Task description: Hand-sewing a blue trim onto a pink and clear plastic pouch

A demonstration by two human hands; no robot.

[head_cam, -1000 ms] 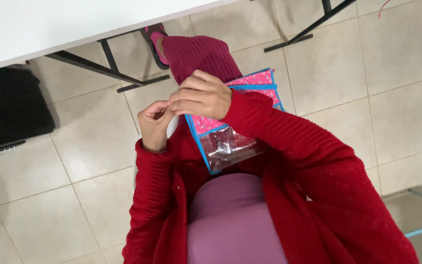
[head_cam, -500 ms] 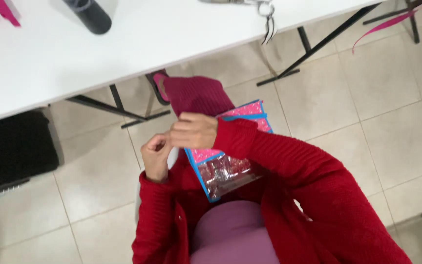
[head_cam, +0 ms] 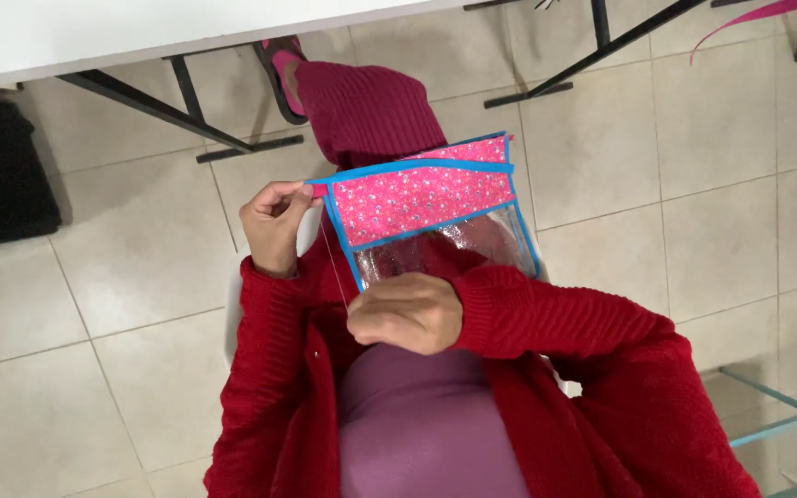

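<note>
Looking down at a person in a red knitted cardigan (head_cam: 546, 369), seated, with a flat pink flower-print fabric pouch with blue edging and a clear plastic window (head_cam: 422, 198) resting on the lap. The left hand (head_cam: 274, 226) is closed in a pinch on the pouch's near-left corner, fingertips together right at the blue binding. The right hand (head_cam: 408, 314) sits lower, just below the plastic window, curled shut around the end of a thin pale thread (head_cam: 332, 258) that runs taut from the pinched corner to that fist. Pale floor tiles (head_cam: 122, 277) lie below, the white table edge (head_cam: 94, 37) across the top
</note>
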